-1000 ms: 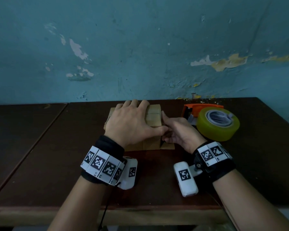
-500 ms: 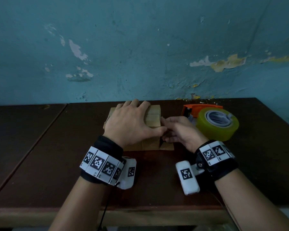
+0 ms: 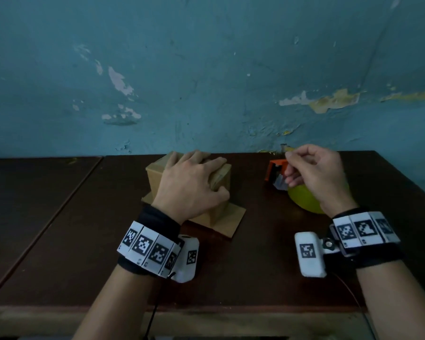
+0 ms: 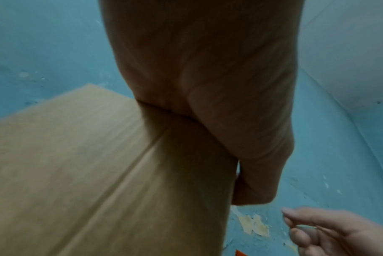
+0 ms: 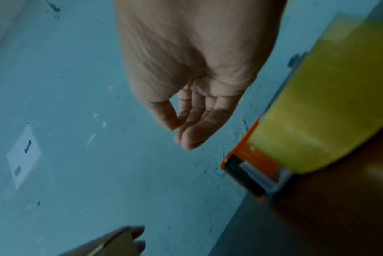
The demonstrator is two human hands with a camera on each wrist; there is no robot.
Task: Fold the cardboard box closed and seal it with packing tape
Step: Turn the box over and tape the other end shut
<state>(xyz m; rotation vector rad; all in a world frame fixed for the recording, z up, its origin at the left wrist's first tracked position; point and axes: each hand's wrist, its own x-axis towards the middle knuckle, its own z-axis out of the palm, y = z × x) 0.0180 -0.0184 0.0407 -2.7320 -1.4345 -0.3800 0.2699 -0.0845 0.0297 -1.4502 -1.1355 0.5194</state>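
Since half a second ago the right hand (image 3: 319,177) has left the cardboard box (image 3: 221,182) and risen over the tape dispenser (image 3: 276,173). On the left, the left hand (image 3: 189,185) grips the box on the table (image 3: 268,253), fingers curled over its folded top; its contents are hidden. Rightward, the right hand's fingers hang loosely curled, holding nothing. Next, probably: grasp the dispenser's yellow tape roll (image 5: 330,107).
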